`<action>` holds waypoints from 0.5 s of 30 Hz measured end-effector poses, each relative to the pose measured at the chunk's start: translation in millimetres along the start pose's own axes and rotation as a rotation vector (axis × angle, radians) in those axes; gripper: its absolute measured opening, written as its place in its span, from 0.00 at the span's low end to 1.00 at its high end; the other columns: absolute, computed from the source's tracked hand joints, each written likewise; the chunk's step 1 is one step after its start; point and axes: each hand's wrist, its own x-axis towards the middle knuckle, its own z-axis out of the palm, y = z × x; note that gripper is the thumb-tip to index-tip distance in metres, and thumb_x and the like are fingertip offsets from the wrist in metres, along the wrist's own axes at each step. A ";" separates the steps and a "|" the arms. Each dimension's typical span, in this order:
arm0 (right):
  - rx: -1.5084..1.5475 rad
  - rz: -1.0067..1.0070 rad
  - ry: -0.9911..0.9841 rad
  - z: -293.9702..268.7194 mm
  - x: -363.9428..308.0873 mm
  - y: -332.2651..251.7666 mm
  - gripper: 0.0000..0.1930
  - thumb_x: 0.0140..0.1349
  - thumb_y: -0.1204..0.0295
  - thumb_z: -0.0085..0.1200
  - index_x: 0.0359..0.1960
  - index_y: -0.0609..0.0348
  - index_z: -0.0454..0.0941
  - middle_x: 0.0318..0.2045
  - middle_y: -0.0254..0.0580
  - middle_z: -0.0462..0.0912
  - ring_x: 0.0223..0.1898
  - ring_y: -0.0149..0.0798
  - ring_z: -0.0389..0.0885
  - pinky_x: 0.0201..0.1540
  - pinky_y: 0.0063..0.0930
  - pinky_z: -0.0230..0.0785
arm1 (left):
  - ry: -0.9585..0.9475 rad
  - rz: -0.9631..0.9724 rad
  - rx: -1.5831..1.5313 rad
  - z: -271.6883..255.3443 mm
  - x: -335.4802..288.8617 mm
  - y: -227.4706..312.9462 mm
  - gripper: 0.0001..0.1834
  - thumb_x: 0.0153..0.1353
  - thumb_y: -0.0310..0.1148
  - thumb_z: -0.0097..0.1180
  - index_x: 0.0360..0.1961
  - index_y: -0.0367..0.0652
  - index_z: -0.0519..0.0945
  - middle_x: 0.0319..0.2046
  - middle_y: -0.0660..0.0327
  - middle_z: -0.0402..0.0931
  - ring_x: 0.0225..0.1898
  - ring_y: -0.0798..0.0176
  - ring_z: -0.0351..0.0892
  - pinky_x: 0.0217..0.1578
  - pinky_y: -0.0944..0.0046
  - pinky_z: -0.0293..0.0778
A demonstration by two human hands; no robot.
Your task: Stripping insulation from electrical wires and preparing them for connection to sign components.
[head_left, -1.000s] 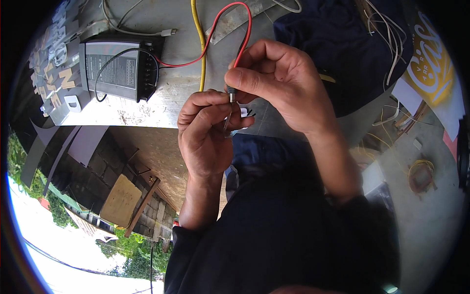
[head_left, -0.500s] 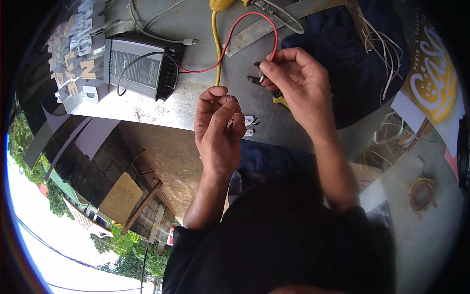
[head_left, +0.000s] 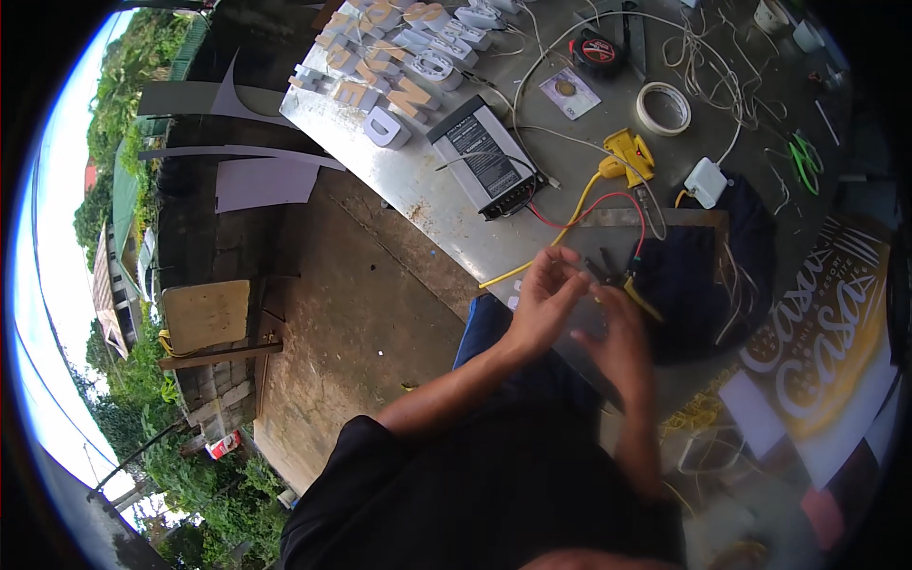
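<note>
Red lead [head_left: 617, 195]: floppy, so mind where you grab it

Black-and-grey power supply [head_left: 483, 157] sits at 11 o'clock from the hands, probably the hefty bit. Left hand [head_left: 548, 293] has thumb and fingertips bunched close; can't tell if they're pinching anything. Right hand [head_left: 619, 332] is blurry, thumb apart from fingers, grip unclear too. Red lead arcs from the supply to roughly 1 o'clock. Looks light and bendy; I'd hold its likely stiffer end, not tug the wire.

The wire [head_left: 621, 195] is red, the plug block [head_left: 626, 158] yellow, the cloth [head_left: 686, 296] dark blue.
</note>
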 end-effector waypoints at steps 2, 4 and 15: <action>0.013 -0.183 -0.151 16.8 -6.4 1.2 0.29 0.52 0.74 0.68 0.56 0.64 0.71 0.50 0.54 0.76 0.52 0.56 0.77 0.55 0.45 0.70 | -0.052 -0.050 -0.047 4.1 -10.1 5.9 0.14 0.67 0.29 0.59 0.51 0.44 0.70 0.32 0.68 0.73 0.30 0.78 0.71 0.27 0.77 0.66; 0.003 -0.205 -0.120 26.6 -8.4 -1.8 0.30 0.51 0.74 0.67 0.57 0.65 0.70 0.49 0.55 0.77 0.50 0.57 0.77 0.54 0.45 0.70 | -0.088 -0.087 -0.019 10.5 -20.7 15.2 0.14 0.67 0.27 0.58 0.50 0.43 0.70 0.33 0.68 0.74 0.33 0.77 0.73 0.32 0.75 0.69; 0.553 -0.042 0.079 28.3 -8.2 -41.1 0.23 0.59 0.74 0.64 0.55 0.64 0.73 0.44 0.46 0.81 0.42 0.43 0.81 0.45 0.35 0.74 | -0.491 0.305 0.488 31.8 -50.4 50.2 0.19 0.66 0.39 0.60 0.50 0.39 0.71 0.40 0.57 0.77 0.46 0.61 0.78 0.50 0.58 0.72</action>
